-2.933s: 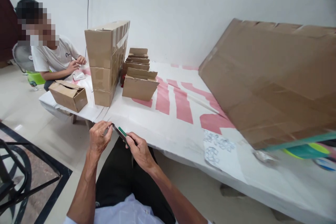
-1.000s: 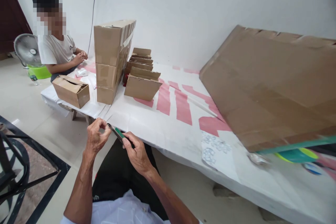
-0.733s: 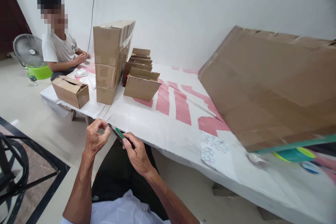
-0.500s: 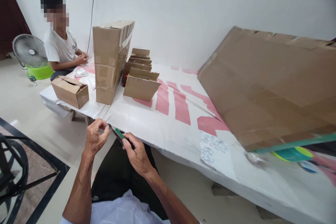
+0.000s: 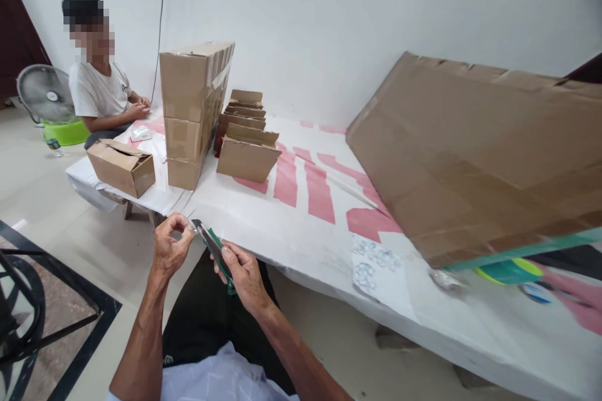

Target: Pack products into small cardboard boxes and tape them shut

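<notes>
My right hand (image 5: 242, 272) grips a green tool with a dark grey strip along its middle, which looks like a utility knife (image 5: 211, 244). Its narrow black tip points up and left, toward my left hand (image 5: 172, 243). There the thumb and forefinger are pinched together in a ring; a tiny pale bit shows at the fingertips, too small to name. Tip and fingertips are very close, and I cannot tell whether they touch. Both hands are above my lap, just in front of the table edge.
Opened cardboard boxes (image 5: 247, 160) and a tall carton stack (image 5: 185, 88) stand on the white-covered table (image 5: 305, 263). A smaller carton (image 5: 125, 169) lies at left, near a seated person (image 5: 101, 88). A large cardboard piece (image 5: 480, 163) leans at right, beside a patterned sheet (image 5: 376, 269).
The green tool has turned in my right hand, so more of its grey strip and its green rear end show. My left hand keeps its pinch. The view has shifted slightly.
</notes>
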{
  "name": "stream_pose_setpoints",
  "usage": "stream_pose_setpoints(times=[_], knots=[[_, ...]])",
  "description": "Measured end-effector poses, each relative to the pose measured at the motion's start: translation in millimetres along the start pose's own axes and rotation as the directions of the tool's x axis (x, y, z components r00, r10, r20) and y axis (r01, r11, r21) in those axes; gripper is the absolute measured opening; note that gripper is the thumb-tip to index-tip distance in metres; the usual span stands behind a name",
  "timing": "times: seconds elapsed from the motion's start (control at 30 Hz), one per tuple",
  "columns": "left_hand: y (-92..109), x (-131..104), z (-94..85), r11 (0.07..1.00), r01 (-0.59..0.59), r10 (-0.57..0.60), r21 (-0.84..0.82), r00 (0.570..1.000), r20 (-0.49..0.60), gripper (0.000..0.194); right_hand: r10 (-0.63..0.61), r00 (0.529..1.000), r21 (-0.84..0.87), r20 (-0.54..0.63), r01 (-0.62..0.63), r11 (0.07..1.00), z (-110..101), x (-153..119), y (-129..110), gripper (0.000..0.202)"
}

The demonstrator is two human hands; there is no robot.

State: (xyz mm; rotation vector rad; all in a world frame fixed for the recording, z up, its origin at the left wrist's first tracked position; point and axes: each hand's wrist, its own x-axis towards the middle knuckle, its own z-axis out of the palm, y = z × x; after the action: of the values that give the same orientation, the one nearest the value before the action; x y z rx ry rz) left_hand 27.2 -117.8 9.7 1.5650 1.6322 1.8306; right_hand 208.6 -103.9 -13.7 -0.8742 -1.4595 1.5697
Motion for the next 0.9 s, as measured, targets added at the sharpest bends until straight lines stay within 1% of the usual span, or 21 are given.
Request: stream_pose_setpoints(times=[0.1,0.17,0.23,0.37,0.5,0.6,0.7,0.8,0.9], knots=[[0.2,-0.5,-1.0,0.995,0.042,-0.043,-0.086,0.999,-0.013,0.01,-0.008,1.0,0.018,0.007,0.008,1.0,-0.3,0.1,-1.8,0.055],[0.9,-1.3,-1.8,0.994,0.053,-0.055,-0.1,0.998,-0.017,0.008,-0.019,1.0,0.02,-0.001,0.02,1.0,-0.3,-0.7,-2.4,0.054],[2.0,-2.4,-1.9,0.992,0.08,-0.082,-0.1,0.996,-0.018,0.013,-0.026,1.0,0.015,-0.012,0.026,1.0,-0.1,-1.8,-2.6,0.054],[3.2,-4.0,0.8,0.974,0.187,-0.192,-0.127,0.981,-0.03,0.018,-0.032,0.999,-0.003,-0.029,0.032,0.999,0.1,-3.8,-2.0,0.054],[3.2,-3.8,3.4,0.929,0.282,-0.289,-0.241,0.957,0.008,0.024,-0.025,1.0,0.025,-0.014,0.026,0.999,-0.8,-4.3,0.9,0.054],[2.2,-3.1,2.6,0.879,0.331,-0.333,-0.343,0.941,0.055,0.028,0.004,1.0,0.093,0.019,-0.006,0.996,-1.3,-4.3,3.8,0.053],[-0.9,-3.6,0.9,0.843,0.359,-0.348,-0.401,0.932,0.103,0.032,0.052,0.997,0.192,0.057,-0.062,0.979,-0.7,-4.4,5.0,0.052],[-3.5,-4.9,0.7,0.804,0.376,-0.349,-0.461,0.926,0.145,0.037,0.112,0.986,0.303,0.126,-0.145,0.942,0.7,-4.1,3.6,0.053],[-1.4,-5.5,2.4,0.76,0.393,-0.349,-0.517,0.919,0.185,0.041,0.158,0.965,0.388,0.211,-0.23,0.893,1.4,-3.3,2.1,0.054]])
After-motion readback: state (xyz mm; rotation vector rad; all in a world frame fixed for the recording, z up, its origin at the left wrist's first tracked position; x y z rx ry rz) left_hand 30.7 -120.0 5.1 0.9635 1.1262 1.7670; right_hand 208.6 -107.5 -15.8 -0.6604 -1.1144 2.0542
